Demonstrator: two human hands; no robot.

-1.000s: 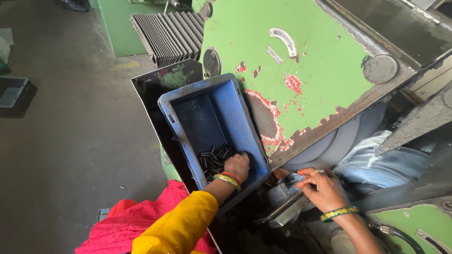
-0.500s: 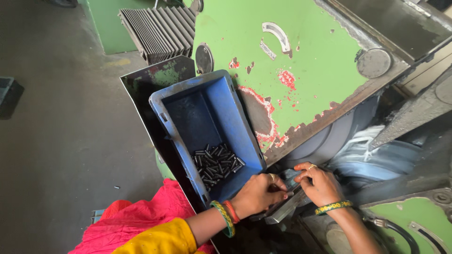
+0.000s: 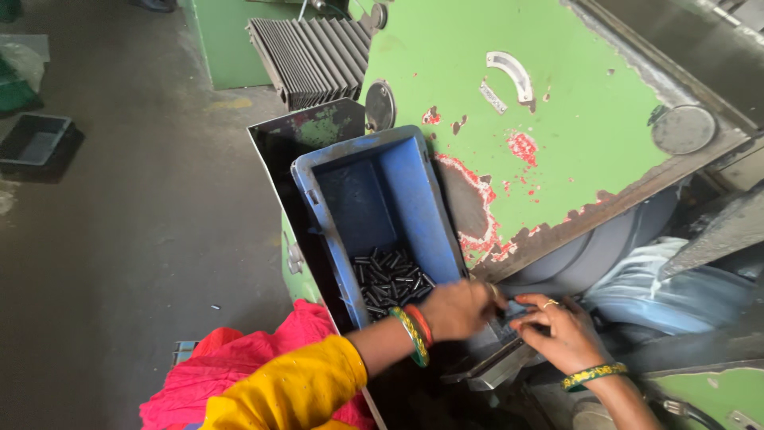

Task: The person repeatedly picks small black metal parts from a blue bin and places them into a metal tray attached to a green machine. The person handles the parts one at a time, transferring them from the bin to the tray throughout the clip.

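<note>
The left hand (image 3: 458,309) has left the blue bin (image 3: 414,199) of small dark pins (image 3: 390,279); closed, perhaps holding some, meeting the right hand (image 3: 561,334), whose grip I cannot tell.

The left hand (image 3: 458,309) hides whatever its fingers pinch beside the right hand (image 3: 557,330).

Upper half of blue bin (image 3: 374,191) left open; small metal pins (image 3: 390,280) piled at its near end. Right side blocked by green machine panel (image 3: 509,127). Open floor (image 3: 119,239) left of bin.
</note>
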